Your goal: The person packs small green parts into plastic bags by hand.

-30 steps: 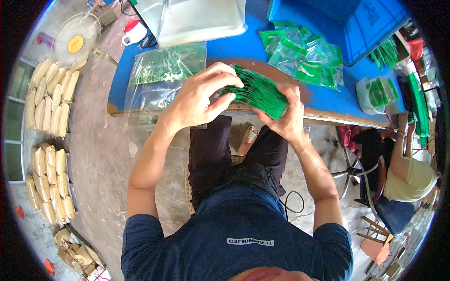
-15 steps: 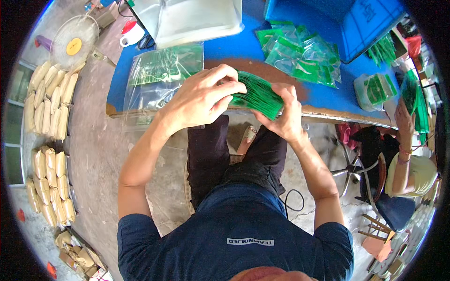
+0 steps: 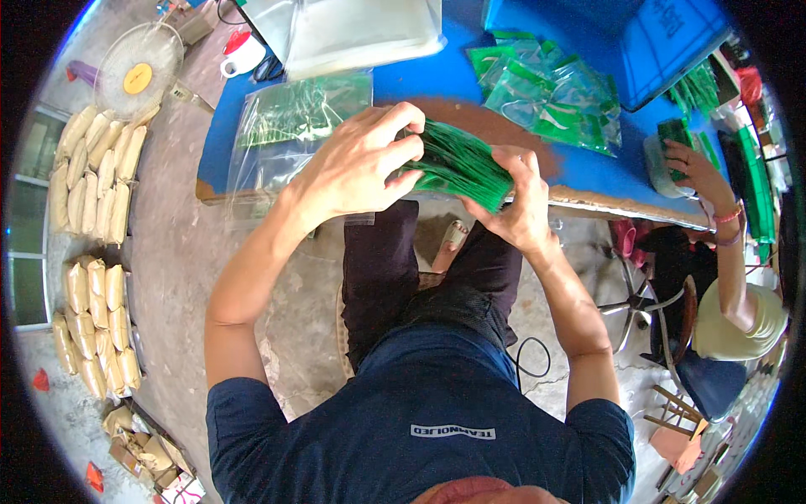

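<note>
A thick stack of thin green sheets, probably flat plastic bags, is held above the front edge of the blue table. My left hand has its fingers curled at the stack's left end, its thumb underneath. At the right end my right hand pinches the stack between thumb and fingers. The sheets bow and fan slightly between both hands. Beneath my left forearm lie clear plastic bags with green parts, partly hanging over the table edge.
Loose green-and-clear bags lie in a heap beyond my hands, beside a blue bin. A tray of clear sheets and a red-lidded white mug stand far left. On the right, a co-worker's hand reaches over a small tub.
My left hand's fingers have spread a little and its hold on the stack has shifted. The co-worker's hand has moved from hanging green material to the small tub.
</note>
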`<action>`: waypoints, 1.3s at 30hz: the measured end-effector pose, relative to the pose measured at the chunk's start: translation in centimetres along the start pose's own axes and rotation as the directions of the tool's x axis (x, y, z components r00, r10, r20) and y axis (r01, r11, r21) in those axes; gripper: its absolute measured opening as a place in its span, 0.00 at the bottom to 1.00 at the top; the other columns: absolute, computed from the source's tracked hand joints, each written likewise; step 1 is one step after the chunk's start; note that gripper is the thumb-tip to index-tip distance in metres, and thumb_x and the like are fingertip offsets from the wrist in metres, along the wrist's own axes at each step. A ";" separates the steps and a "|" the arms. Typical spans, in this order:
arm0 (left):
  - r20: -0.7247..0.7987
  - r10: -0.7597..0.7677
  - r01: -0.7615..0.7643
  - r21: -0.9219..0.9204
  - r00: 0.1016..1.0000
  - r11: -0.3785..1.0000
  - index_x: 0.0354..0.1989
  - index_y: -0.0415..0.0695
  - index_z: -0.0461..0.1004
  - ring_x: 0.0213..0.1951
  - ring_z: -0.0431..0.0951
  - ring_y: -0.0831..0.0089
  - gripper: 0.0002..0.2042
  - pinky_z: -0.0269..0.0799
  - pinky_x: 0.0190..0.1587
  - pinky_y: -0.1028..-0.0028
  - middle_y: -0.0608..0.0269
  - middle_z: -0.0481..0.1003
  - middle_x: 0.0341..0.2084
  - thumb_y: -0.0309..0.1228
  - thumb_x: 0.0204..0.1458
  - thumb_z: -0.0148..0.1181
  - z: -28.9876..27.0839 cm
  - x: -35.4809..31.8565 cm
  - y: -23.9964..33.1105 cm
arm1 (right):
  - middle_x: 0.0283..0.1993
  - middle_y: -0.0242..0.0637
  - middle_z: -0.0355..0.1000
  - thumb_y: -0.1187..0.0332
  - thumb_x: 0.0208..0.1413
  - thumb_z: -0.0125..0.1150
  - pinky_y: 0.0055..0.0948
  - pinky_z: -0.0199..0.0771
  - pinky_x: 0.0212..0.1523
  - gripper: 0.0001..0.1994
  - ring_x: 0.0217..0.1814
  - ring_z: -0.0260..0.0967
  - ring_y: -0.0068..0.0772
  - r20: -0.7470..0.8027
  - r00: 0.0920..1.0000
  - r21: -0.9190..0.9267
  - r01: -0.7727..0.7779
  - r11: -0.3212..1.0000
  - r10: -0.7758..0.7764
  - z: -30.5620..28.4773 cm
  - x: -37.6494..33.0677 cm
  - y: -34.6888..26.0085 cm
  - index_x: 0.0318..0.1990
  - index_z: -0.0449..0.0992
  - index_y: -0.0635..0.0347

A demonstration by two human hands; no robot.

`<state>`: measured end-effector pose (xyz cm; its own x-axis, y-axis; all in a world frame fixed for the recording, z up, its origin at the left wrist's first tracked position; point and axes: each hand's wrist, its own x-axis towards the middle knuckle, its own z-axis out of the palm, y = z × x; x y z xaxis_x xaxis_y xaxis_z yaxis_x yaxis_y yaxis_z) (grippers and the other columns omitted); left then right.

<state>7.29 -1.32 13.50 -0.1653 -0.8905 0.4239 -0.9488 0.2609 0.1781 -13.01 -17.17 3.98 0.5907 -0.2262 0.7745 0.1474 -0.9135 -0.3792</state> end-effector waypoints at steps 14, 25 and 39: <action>-0.167 -0.054 0.015 -0.228 0.984 0.974 0.35 0.43 0.71 0.33 0.80 0.66 0.10 0.78 0.34 0.71 0.65 0.77 0.35 0.23 0.48 0.67 0.9 -1.2 -0.2 | 0.49 0.47 0.69 0.65 0.37 0.81 0.43 0.79 0.44 0.38 0.47 0.73 0.52 -0.011 0.990 0.063 -0.138 0.988 0.139 -0.1 -0.2 -0.9 0.56 0.63 0.57; -0.097 0.045 -0.047 -0.021 0.994 0.999 0.35 0.43 0.76 0.38 0.81 0.70 0.08 0.80 0.39 0.71 0.63 0.75 0.43 0.20 0.47 0.66 0.5 -0.8 0.5 | 0.47 0.46 0.70 0.65 0.38 0.80 0.43 0.78 0.44 0.37 0.48 0.73 0.52 -0.011 0.994 0.064 -0.109 0.992 0.110 0.0 -0.5 -0.6 0.56 0.63 0.57; -0.070 -0.046 0.042 -0.067 0.996 0.997 0.32 0.43 0.77 0.39 0.80 0.69 0.07 0.79 0.42 0.71 0.62 0.74 0.47 0.20 0.45 0.67 1.3 -0.4 1.1 | 0.46 0.44 0.69 0.64 0.37 0.79 0.43 0.80 0.40 0.38 0.43 0.74 0.51 0.021 0.991 -0.004 -0.135 0.991 0.135 -0.5 -0.6 -0.7 0.57 0.63 0.57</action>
<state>5.97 -1.13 12.35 -0.1019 -0.8733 0.4765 -0.9348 0.2479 0.2545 -13.87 -16.53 4.04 0.6215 -0.3403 0.7057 0.0632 -0.8761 -0.4781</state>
